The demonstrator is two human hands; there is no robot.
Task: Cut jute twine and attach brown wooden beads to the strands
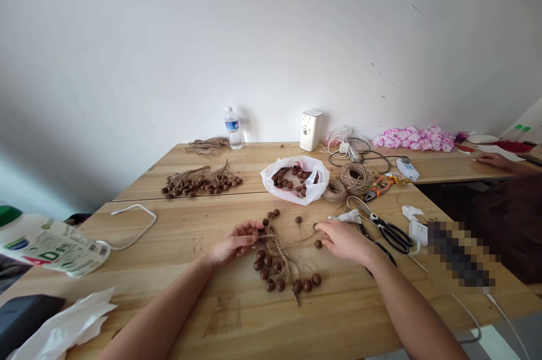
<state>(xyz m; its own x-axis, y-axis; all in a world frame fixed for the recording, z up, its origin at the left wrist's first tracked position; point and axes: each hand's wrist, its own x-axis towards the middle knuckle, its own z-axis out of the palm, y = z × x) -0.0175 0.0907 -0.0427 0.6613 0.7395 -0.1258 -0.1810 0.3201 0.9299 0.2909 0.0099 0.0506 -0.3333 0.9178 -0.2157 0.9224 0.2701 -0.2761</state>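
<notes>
On the table in front of me lies a braided jute cord with round brown nut-like beads on thin twine strands fanning out from it. My left hand is at its left side, fingers curled and closed at a strand beside the upper beads. On the other side my right hand pinches the bead end of a strand, with a small brown bead at its fingertips. Another bead lies just under those fingers. What the left fingertips grip is partly hidden.
Behind the cord stands a white plastic bag of beads, beside jute twine rolls. Finished-looking bead bunches lie left. Pliers and black-handled scissors lie right. A water bottle stands behind; another person's hand rests far right.
</notes>
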